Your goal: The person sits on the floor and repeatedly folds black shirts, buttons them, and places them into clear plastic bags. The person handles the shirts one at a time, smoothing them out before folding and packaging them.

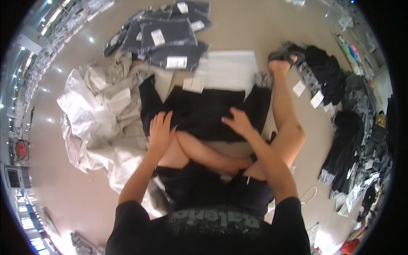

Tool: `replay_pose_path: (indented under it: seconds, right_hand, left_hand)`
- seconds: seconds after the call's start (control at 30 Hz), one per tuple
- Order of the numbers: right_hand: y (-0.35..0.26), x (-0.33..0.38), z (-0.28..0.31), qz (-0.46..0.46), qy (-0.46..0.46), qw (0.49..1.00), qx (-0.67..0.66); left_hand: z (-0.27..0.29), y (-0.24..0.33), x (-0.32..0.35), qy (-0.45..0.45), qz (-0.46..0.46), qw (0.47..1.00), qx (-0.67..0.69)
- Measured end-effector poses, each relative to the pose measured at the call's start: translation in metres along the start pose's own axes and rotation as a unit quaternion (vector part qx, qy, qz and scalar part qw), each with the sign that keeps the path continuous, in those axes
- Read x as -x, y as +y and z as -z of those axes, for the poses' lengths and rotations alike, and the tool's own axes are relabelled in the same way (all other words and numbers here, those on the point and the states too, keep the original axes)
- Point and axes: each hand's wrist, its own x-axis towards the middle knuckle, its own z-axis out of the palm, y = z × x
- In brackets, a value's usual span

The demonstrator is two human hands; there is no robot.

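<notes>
A black garment (199, 112) lies spread before me, its arm-like side pieces reaching away to grey patterned ends. My left hand (161, 127) rests at its left near corner, fingers stretched out. Over its right side is my right hand (239, 122), fingers apart and holding nothing; whether it touches the cloth I cannot tell. A pale tag (193, 84) lies at the garment's far edge. Just beyond is a stack of white plastic bags (233, 66), partly under the garment's far right part.
Dark garments packed in clear bags (168, 36) are piled at the far left. A heap of pale fabric (108, 110) lies on my left. Black garments with patterned cuffs (327, 72) and tags lie right of my outstretched leg. A red fan (21, 149) stands far left.
</notes>
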Motion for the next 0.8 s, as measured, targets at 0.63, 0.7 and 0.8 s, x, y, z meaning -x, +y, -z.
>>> replay_pose_path:
  seconds: [0.63,0.7,0.8]
  right_hand:
    - [-0.281,-0.002,0.376,0.265,0.143,0.919,-0.255]
    - [-0.280,-0.019,0.378,0.216,0.144,0.946,-0.192]
    - [-0.240,-0.129,0.355,0.273,0.066,0.901,0.330]
  left_hand:
    - [0.300,-0.039,-0.153,0.382,-0.133,0.913,0.056]
    - [0.279,-0.041,-0.184,0.317,-0.203,0.914,0.151]
    - [0.223,-0.096,-0.258,0.107,-0.263,0.956,-0.067]
